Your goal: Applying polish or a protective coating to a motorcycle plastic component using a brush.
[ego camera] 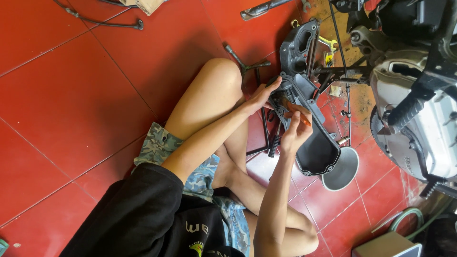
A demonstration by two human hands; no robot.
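I sit cross-legged on a red tiled floor (85, 95). A long dark grey engine cover (316, 152) lies in front of my knees, hollow side up. My left hand (261, 96) grips its near end and steadies it. My right hand (295, 131) is closed around an orange-handled screwdriver (299, 114) whose tip points into the cover's near end, between the two hands. The tip itself is hidden among the cover's ribs.
A second dark cover part (300, 45) stands beyond the first. A grey metal bowl (342, 171) sits beside the cover. A T-handle wrench (245, 63), a yellow spanner (329, 44) and a black cable (100, 21) lie on the floor. A scooter engine (419, 119) fills the right.
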